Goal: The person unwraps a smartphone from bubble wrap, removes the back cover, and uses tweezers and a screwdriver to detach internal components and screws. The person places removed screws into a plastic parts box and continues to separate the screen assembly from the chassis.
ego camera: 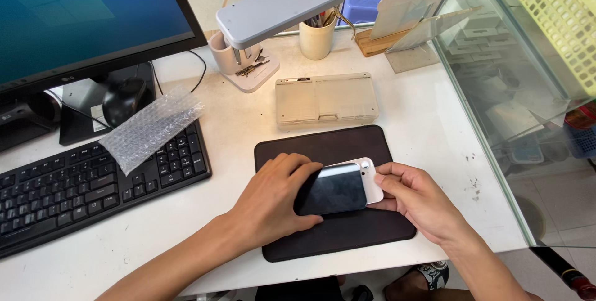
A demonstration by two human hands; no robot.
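our left hand lies flat and curled over a white phone, its fingers pressing a dark glossy panel down onto the phone's face; our right hand pinches the phone's far end between thumb and fingertips. the phone lies between both hands on a dark mat, touching it. in our judgement the step goes best with the left palm holding steady downward pressure while the right grip keeps the body from sliding, so that the panel's corners stay lined up with the white rim; whether panel and body are already flush we cannot tell. ahead of the hands, just past the mat's far edge, lies a beige plastic case; beyond it a desk lamp and a cup of tools. left of the left hand lie a black keyboard and a sheet of bubble wrap. right of the right hand the table edge is near, with a glass cabinet alongside, so free room is mainly forward on the mat and leftward.
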